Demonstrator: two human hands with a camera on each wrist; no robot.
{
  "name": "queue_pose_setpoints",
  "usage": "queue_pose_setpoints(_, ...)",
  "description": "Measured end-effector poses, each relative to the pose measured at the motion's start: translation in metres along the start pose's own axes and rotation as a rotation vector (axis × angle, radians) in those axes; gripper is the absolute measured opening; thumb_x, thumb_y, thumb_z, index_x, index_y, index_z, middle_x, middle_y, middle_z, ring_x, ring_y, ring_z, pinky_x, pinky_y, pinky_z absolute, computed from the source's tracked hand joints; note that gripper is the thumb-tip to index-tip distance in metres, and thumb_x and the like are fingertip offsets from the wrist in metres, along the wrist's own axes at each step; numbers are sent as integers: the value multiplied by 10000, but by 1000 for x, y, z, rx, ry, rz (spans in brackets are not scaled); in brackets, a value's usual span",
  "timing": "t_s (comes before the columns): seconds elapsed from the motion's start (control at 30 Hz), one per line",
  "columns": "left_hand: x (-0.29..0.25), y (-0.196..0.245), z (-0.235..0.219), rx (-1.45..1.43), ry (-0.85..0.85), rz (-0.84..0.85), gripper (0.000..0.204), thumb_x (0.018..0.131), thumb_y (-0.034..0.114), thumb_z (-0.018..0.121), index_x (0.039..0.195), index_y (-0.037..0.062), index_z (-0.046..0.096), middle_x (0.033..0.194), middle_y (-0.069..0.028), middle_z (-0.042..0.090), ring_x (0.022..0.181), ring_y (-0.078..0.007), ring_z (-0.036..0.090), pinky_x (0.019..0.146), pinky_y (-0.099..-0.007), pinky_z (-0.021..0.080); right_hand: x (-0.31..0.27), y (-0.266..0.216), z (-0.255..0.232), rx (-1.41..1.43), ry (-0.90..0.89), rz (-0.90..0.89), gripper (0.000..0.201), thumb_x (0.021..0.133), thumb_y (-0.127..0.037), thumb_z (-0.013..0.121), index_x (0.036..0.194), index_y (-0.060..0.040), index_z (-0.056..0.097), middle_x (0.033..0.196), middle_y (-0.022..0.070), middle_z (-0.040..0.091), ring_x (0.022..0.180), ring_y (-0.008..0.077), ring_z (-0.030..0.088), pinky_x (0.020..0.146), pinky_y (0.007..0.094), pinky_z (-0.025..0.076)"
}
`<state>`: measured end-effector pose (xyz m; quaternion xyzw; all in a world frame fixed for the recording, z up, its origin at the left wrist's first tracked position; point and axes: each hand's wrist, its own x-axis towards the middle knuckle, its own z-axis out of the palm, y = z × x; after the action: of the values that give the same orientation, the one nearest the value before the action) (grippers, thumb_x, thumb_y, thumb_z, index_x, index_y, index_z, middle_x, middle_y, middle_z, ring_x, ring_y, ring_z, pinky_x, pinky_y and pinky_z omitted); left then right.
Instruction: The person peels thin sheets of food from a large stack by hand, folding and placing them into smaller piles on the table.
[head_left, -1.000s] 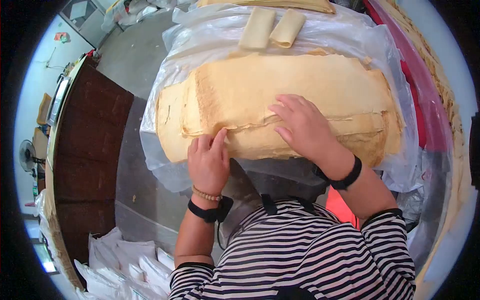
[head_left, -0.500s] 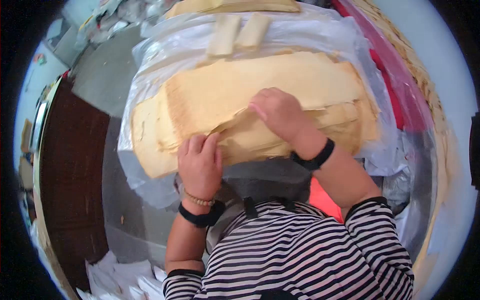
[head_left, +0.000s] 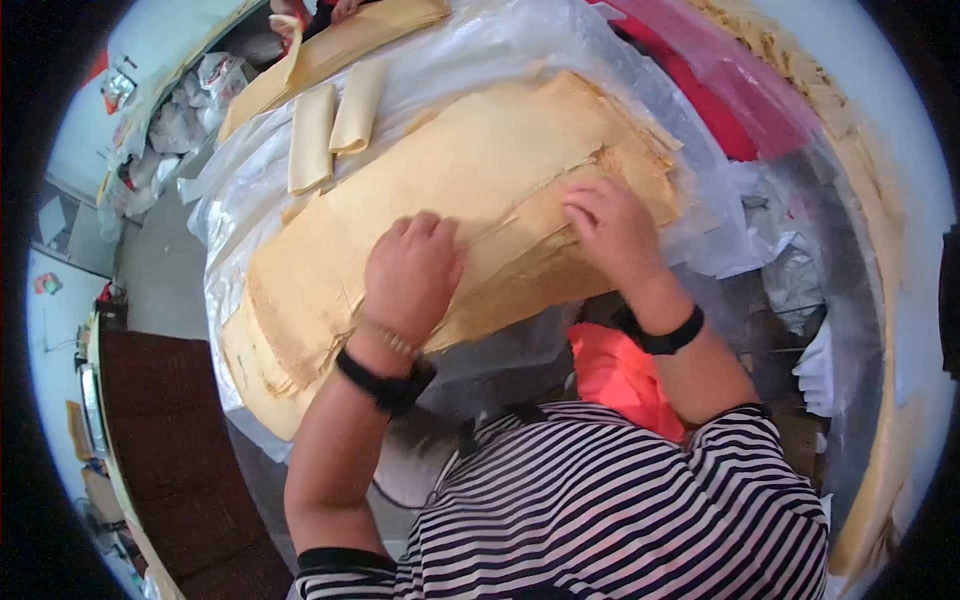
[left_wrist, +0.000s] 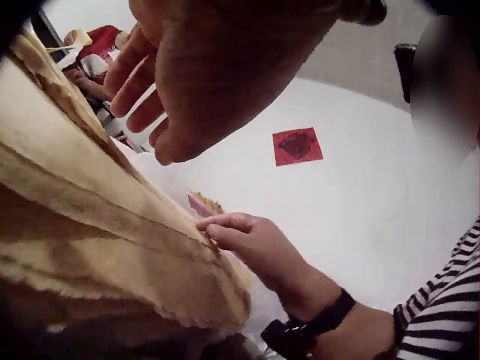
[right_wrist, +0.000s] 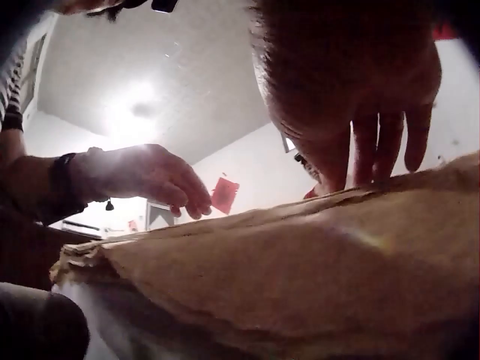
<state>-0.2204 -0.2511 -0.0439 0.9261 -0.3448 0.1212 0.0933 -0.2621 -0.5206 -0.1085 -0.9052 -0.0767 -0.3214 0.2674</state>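
Left hand (head_left: 412,272) and right hand (head_left: 620,236) curve loosely downward.

head view: two hands, left hand (head_left: 412,270) at 10 o'clock, right hand (head_left: 612,225) at 2. two folded sheets (head_left: 312,138), both at 11. two sheet stacks: large stack (head_left: 430,190) at 12, farther stack (head_left: 370,35) at 11. two black wristbands (head_left: 668,335), at 8 and 3. one beaded bracelet (head_left: 388,337) at 8. two striped sleeves (head_left: 745,440), at 7 and 4. left wrist view: one red square (left_wrist: 298,146) at 2.
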Motion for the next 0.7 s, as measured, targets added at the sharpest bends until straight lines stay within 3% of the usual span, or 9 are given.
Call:
queue_pose_setpoints(0.1, 26, 6, 18, 194, -126, -17, 169, 895, 209, 680, 1020, 100, 715, 1047, -107, 685, 960, -304, 662, 794, -423, 568, 2, 0, -14, 45, -13, 32, 84, 839, -104, 714, 912, -64, 725, 989, 127, 685, 975, 354, 646, 868, 450, 528)
queue_pose_setpoints(0.2, 30, 5, 23, 236, -46, -22, 126, 884, 200, 687, 936, 91, 722, 972, -92, 705, 868, -311, 685, 705, -413, 573, -2, 0, -15, 38, -1, 23, 88, 837, -101, 719, 918, -68, 726, 1004, 120, 684, 973, 349, 647, 873, 446, 530)
queue_pose_setpoints(0.3, 32, -6, 19, -62, 74, -110, 140, 895, 181, 673, 889, 56, 734, 843, -87, 721, 741, -269, 700, 660, -367, 561, 0, -3, -12, 61, 16, -18, 95, 834, -111, 721, 919, -70, 725, 1026, 107, 685, 981, 339, 647, 881, 444, 530)
queue_pose_setpoints(0.4, 39, -22, 20, -427, 71, -399, 183, 886, 201, 646, 860, 53, 751, 773, -138, 724, 683, -288, 705, 637, -370, 556, 19, -19, -12, 86, 28, -147, 104, 827, -121, 720, 918, -72, 725, 1041, 98, 684, 1003, 329, 641, 892, 440, 527)
queue_pose_setpoints(0.43, 41, -27, 17, -531, 37, -423, 201, 875, 197, 651, 875, 25, 755, 770, -147, 741, 673, -306, 712, 635, -356, 556, 27, -26, -11, 87, 37, -197, 108, 824, -124, 718, 919, -74, 726, 1037, 95, 681, 1007, 325, 638, 896, 439, 525)
queue_pose_setpoints(0.53, 42, -32, 24, -580, -29, -469, 182, 877, 199, 664, 879, 40, 752, 804, -120, 734, 717, -306, 706, 655, -367, 560, 40, -29, 4, 98, -37, -231, 104, 815, -129, 715, 906, -79, 723, 1011, 94, 667, 1015, 316, 626, 911, 440, 516)
queue_pose_setpoints(0.63, 37, -1, 24, -257, 167, -211, 182, 880, 238, 688, 872, 65, 742, 856, -100, 714, 777, -310, 695, 681, -391, 564, 41, -19, 25, 114, -113, -207, 88, 810, -132, 716, 881, -81, 713, 976, 97, 649, 1005, 310, 619, 910, 443, 513)
queue_pose_setpoints(0.7, 37, 14, 23, -64, 169, -104, 198, 907, 281, 693, 915, 90, 742, 947, -88, 707, 799, -316, 699, 700, -385, 566, 42, -21, 28, 132, -131, -215, 88, 813, -141, 718, 878, -82, 712, 962, 97, 643, 995, 308, 618, 897, 442, 515)
